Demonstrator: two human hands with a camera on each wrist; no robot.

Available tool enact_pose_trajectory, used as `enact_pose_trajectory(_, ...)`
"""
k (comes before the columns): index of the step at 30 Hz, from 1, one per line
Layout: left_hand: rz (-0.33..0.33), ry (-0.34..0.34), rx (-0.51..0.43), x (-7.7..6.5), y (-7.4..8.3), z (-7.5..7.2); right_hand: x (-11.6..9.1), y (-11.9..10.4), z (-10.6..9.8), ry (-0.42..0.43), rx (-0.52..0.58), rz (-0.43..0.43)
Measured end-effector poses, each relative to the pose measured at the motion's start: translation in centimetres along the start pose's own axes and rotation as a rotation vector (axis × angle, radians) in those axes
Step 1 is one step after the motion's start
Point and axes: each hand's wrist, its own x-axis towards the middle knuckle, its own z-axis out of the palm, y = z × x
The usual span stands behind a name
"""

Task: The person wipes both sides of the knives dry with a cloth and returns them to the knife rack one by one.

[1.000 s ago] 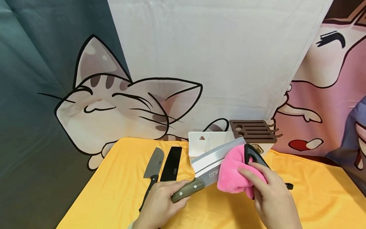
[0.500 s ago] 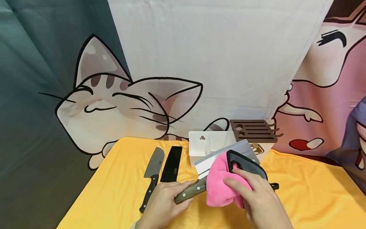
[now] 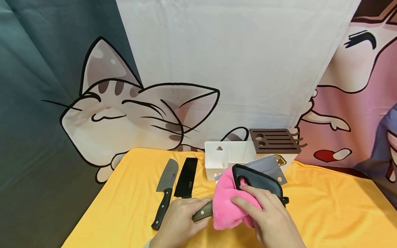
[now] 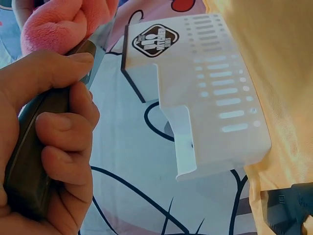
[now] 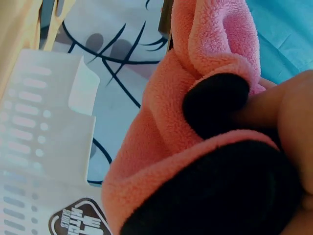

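Observation:
On the yellow table, my left hand [image 3: 180,220] grips the wooden handle [image 3: 202,212] of a cleaver; the same grip shows in the left wrist view [image 4: 49,142]. The steel blade [image 3: 270,167] points away to the right, mostly covered. My right hand [image 3: 266,213] pinches a pink fleece cloth [image 3: 224,203] folded over the blade close to the handle. With the cloth it also holds a grey, black-rimmed pad [image 3: 260,182]. In the right wrist view the pink cloth [image 5: 186,112] fills the frame, with black parts showing in its folds.
A small black-handled knife [image 3: 165,189] and a black blade [image 3: 187,177] lie side by side left of the cleaver. Behind stands a white knife holder [image 3: 229,155] with a brown slotted top [image 3: 274,141]. A cartoon-cat curtain hangs at the back of the table.
My right hand has slid the pink cloth and grey pad along the blade from the tip end toward the handle. The left hand has kept its grip on the handle.

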Motion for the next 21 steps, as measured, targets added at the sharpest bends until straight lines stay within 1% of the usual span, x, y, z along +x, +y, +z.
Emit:
enact_pose_trajectory(2, 0.005, 0.004, 0.012, 0.0, 0.0, 0.1, 0.1, -0.1, 0.2, 0.013, 0.005, -0.007)
enact_pose_trajectory(5, 0.012, 0.010, 0.022, 0.0, 0.0, 0.1, 0.3, -0.3, 0.5, 0.059, 0.020, -0.017)
enact_pose_trajectory(8, 0.022, 0.008, 0.027, 0.0, 0.0, 0.1, 0.5, -0.3, 0.7, 0.092, 0.029, -0.006)
enact_pose_trajectory(11, 0.032, 0.007, 0.035, 0.1, 0.0, 0.1, 0.4, -0.3, 0.9, 0.093, 0.023, 0.032)
enact_pose_trajectory(15, 0.025, 0.006, 0.044, 0.1, 0.0, 0.1, 0.4, -0.3, 1.0, 0.103, 0.005, 0.083)
enact_pose_trajectory(17, 0.025, 0.001, 0.050, 0.1, 0.1, 0.2, 0.4, -0.3, 1.2, 0.122, -0.001, 0.097)
enact_pose_trajectory(21, 0.036, -0.008, 0.056, 0.1, 0.0, 0.3, 0.4, 0.1, 1.4, 0.187, -0.005, 0.109)
